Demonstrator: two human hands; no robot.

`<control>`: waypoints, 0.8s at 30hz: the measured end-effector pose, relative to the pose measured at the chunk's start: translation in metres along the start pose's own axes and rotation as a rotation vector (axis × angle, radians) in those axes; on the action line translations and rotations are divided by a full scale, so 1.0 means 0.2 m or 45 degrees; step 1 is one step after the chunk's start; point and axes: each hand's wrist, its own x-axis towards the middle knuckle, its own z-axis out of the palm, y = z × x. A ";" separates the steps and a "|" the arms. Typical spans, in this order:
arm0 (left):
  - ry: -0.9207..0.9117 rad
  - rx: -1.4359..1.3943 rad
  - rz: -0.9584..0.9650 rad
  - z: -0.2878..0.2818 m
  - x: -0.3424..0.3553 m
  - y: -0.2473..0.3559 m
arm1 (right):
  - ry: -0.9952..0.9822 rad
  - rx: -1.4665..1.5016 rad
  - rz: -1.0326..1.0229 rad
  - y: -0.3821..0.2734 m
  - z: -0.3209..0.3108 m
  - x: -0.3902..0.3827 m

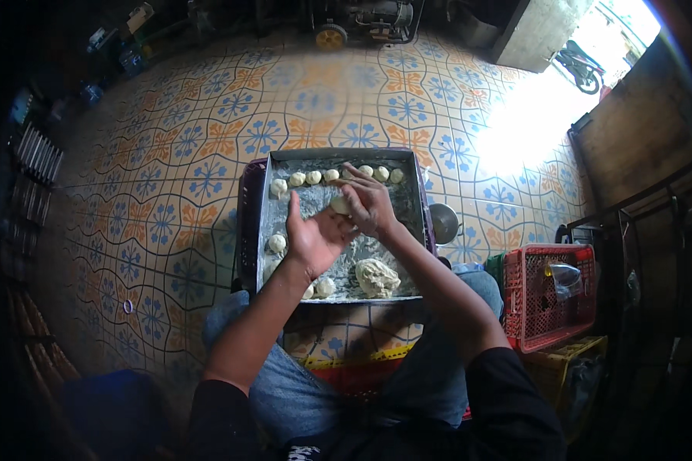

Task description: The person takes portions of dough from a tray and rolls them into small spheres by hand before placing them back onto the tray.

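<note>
A small pale ball of dough (pixel 340 204) is between my two hands above a floured metal tray (pixel 341 300). My right hand (pixel 370 206) curls over the ball from the right, fingers pointing up and left. Below it my left hand (pixel 318 240) is turned palm up, thumb spread away and fingers stretched toward the right hand; their tips are partly covered. Inside the tray a row of dough balls (pixel 314 177) lines the far edge, and more sit along the left side (pixel 277 243) and near left corner (pixel 325 288). A large lump of dough (pixel 377 278) rests at the near right.
The tray lies on a dark purple crate (pixel 251 223) between my knees. A round metal bowl (pixel 442 223) is just right of it. Red (pixel 550 298) and yellow crates (pixel 580 352) stand farther right. A wheeled machine (pixel 365 21) is across the patterned tile floor (pixel 184 146).
</note>
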 end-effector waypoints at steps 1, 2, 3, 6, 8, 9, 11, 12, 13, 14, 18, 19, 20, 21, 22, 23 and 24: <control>-0.091 0.003 -0.060 0.03 -0.03 -0.02 | 0.065 0.103 0.133 -0.02 0.00 0.00; -0.171 -0.001 -0.120 0.04 -0.07 -0.03 | 0.121 0.215 0.273 -0.11 0.00 0.02; -0.835 -0.406 -0.244 -0.10 0.01 -0.01 | 0.001 0.336 0.158 -0.21 0.00 0.03; -0.561 -0.070 0.055 0.11 -0.11 0.04 | -0.103 0.090 -0.256 -0.37 -0.04 0.01; -0.531 -0.032 0.092 0.15 -0.12 0.08 | -0.268 0.150 -0.347 -0.26 -0.15 0.01; -0.540 0.033 0.097 0.18 -0.13 0.08 | -0.224 0.065 -0.304 -0.16 -0.21 0.02; -0.832 -0.116 -0.004 0.01 0.01 0.02 | -0.050 -0.181 -0.114 -0.05 -0.22 0.04; -0.620 -0.097 -0.021 0.04 -0.01 -0.03 | 0.042 -0.317 0.073 -0.04 -0.22 0.05; -0.598 -0.119 -0.056 0.08 -0.01 -0.05 | 0.027 -0.167 0.095 -0.07 -0.19 0.04; -0.553 -0.134 -0.074 0.08 -0.03 -0.06 | 0.014 0.011 0.114 -0.13 -0.10 0.00; -0.681 0.010 0.034 0.14 -0.02 -0.09 | -0.021 0.151 -0.120 -0.16 0.00 -0.09; -0.878 -0.139 -0.031 0.01 0.03 -0.07 | -0.135 0.110 -0.165 -0.14 -0.06 -0.02; -1.088 -0.290 -0.096 -0.09 0.09 -0.06 | -0.250 0.057 -0.219 -0.06 -0.17 0.08; -0.491 -0.118 -0.071 0.09 0.04 -0.10 | -0.081 0.018 -0.058 0.05 -0.26 0.08; -0.498 -0.116 -0.063 0.09 0.04 -0.11 | 0.108 -0.050 0.213 0.07 -0.21 0.10; -0.551 -0.075 -0.053 0.06 0.03 -0.10 | -0.029 0.008 0.523 -0.01 -0.20 0.14; -0.603 -0.033 -0.043 0.03 0.02 -0.10 | -0.170 0.066 0.831 -0.11 -0.18 0.15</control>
